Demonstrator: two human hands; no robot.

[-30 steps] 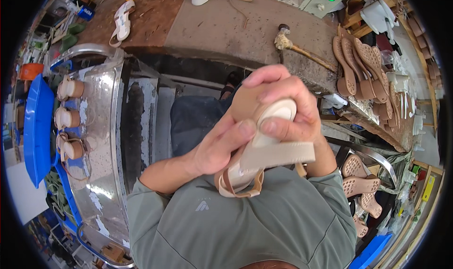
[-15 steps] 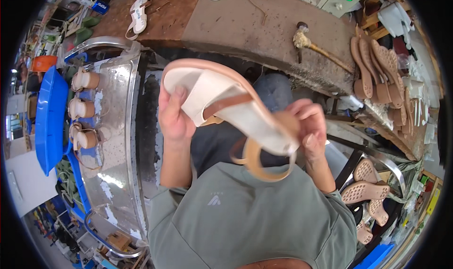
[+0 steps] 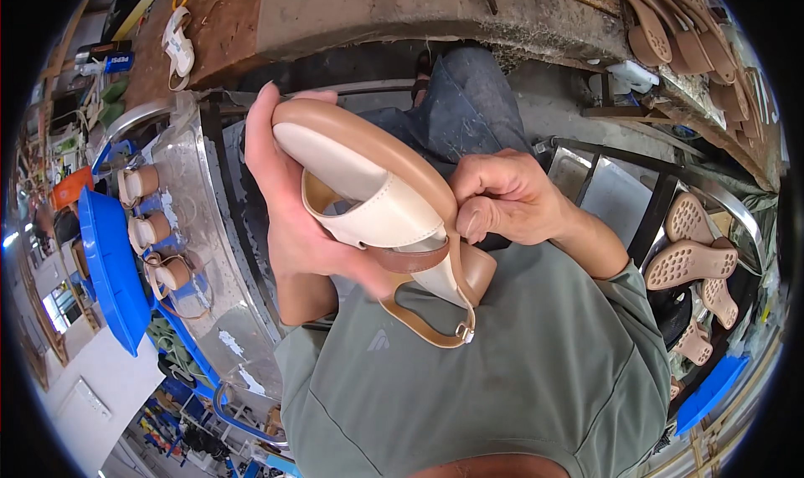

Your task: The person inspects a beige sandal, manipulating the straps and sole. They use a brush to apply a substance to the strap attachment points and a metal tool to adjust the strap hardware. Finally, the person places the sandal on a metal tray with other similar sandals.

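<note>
A cream and tan sandal (image 3: 368, 189) is held in front of my chest, toe pointing up left. My left hand (image 3: 289, 210) cups its underside and side, thumb near the brown strap. My right hand (image 3: 502, 197) presses its curled fingers against the heel end of the sandal. A tan ankle strap with a small metal buckle (image 3: 462, 334) hangs in a loop below the heel.
A metal rack (image 3: 197, 227) at my left carries three sandals on lasts (image 3: 155, 227), next to a blue tub (image 3: 105, 268). Tan soles (image 3: 695, 264) lie on a rack at my right. More soles (image 3: 678, 17) are stacked on the worn workbench (image 3: 377, 9) ahead.
The sandal has turned and come down closer to my chest. My left hand has shifted under it and my right hand has closed on the heel. My head has tilted further down.
</note>
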